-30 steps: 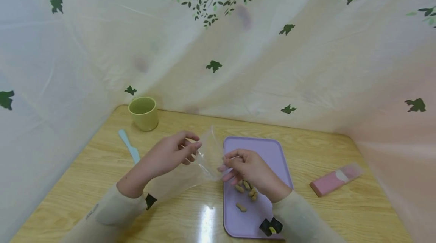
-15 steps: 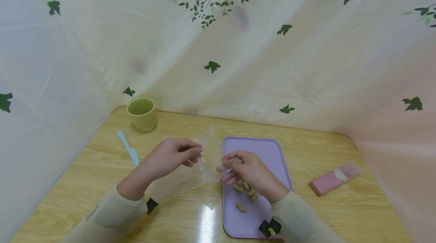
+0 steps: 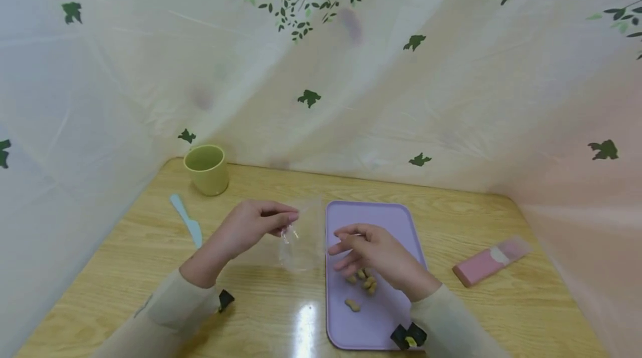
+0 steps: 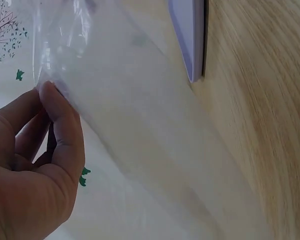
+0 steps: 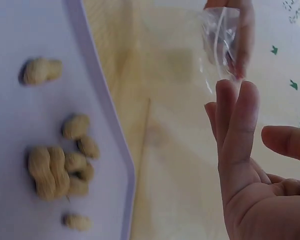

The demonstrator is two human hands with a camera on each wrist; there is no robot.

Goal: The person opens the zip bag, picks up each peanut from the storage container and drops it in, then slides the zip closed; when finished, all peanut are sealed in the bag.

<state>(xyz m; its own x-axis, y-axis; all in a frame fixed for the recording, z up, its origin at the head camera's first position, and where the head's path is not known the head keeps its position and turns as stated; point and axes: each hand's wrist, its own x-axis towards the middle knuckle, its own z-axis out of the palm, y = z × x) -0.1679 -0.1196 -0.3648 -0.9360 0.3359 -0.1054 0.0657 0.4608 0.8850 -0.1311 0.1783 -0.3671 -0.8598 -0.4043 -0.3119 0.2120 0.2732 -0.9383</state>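
Note:
My left hand [image 3: 251,230] pinches the edge of a clear plastic zip bag [image 3: 304,249] between thumb and fingers. The bag hangs over the table, left of a purple tray [image 3: 373,324]. In the left wrist view the bag [image 4: 125,95] stretches down past the fingertips. Over the tray, my right hand [image 3: 377,255] has its fingers extended and apart from the bag. The right wrist view shows this hand [image 5: 250,170] with nothing between thumb and fingers. Several unshelled peanuts [image 5: 50,170] lie on the tray, partly hidden by the right hand in the head view.
At the back left stands a green cup [image 3: 207,171]. A light blue plastic knife [image 3: 186,221] lies in front of it, by the left forearm. Right of the tray is a pink rectangular packet [image 3: 481,266]. A printed curtain [image 3: 351,124] borders the wooden table.
The right fingers have let go of the bag's edge and moved slightly right, spreading. The left hand still pinches the bag, now with a firmer grip, and the bag hangs narrower.

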